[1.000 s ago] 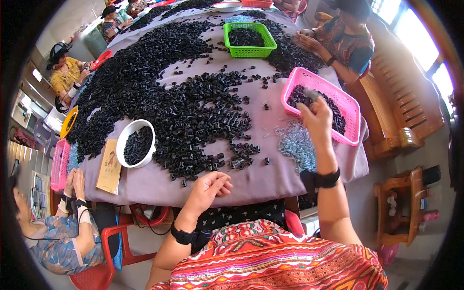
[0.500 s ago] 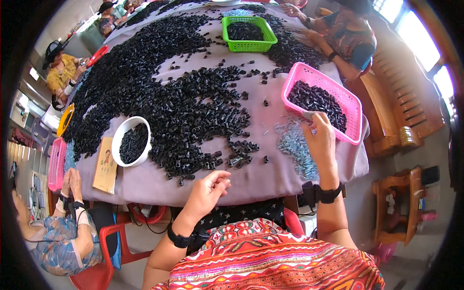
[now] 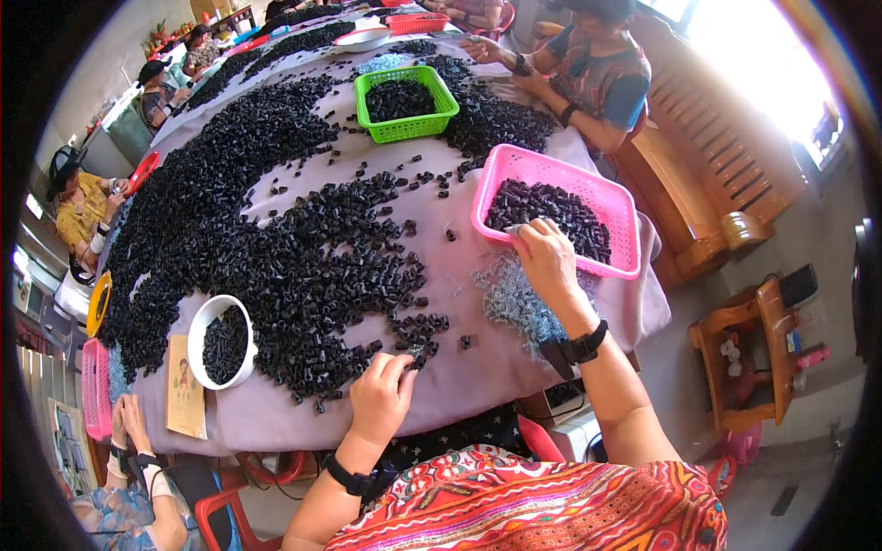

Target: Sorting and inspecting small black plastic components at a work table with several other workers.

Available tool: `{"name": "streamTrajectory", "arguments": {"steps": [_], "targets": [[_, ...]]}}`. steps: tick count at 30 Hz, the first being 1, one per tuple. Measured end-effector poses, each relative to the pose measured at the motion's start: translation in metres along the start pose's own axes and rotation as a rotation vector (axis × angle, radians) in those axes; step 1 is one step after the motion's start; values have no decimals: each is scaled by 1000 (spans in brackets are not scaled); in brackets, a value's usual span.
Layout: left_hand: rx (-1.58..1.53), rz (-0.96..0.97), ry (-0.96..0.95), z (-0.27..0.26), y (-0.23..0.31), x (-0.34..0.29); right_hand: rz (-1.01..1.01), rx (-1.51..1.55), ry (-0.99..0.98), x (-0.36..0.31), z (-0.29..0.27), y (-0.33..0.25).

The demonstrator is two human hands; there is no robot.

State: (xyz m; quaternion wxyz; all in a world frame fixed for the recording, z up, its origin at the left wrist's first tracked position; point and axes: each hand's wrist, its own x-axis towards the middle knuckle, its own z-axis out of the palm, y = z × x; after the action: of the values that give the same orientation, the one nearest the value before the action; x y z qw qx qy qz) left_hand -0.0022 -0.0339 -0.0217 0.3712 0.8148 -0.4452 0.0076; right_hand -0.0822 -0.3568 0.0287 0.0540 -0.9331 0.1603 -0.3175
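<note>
My left hand (image 3: pixel 381 397) is at the near edge of a heap of small black plastic pieces (image 3: pixel 322 262), thumb and fingers closed on one short black piece (image 3: pixel 418 361). Over the near rim of a pink plastic basket (image 3: pixel 623 209) reaches my right hand (image 3: pixel 549 262), its fingers pinched together. A small greyish thing (image 3: pixel 514 230) shows at those fingertips; its kind is unclear. Black pieces (image 3: pixel 551 213) partly fill this basket. Below the right hand lies a pile of small clear bluish pieces (image 3: pixel 516 301) on the cloth.
A white bowl (image 3: pixel 250 354) of black pieces and a tan booklet (image 3: pixel 186 390) are at the left. A green basket (image 3: pixel 441 101) is farther back. Co-workers sit round the cloth-covered table (image 3: pixel 459 390); one person (image 3: pixel 597 73) is at the far right, near a wooden bench (image 3: pixel 707 156).
The view has shifted, so the table appears lower and farther left. My left hand has reached the black pieces and closed on one. My right hand has moved onto the pink basket's near rim.
</note>
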Motion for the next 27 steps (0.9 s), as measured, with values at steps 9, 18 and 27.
{"name": "streamTrajectory", "arguments": {"steps": [9,18,27], "targets": [[-26,17,42,-1,1,4,-84,91,-10,5,8,-27],[-21,3,98,-1,4,5,-74,94,-20,3,11,-45],[-4,26,88,-4,5,4,-73,92,8,1,10,-47]]}}
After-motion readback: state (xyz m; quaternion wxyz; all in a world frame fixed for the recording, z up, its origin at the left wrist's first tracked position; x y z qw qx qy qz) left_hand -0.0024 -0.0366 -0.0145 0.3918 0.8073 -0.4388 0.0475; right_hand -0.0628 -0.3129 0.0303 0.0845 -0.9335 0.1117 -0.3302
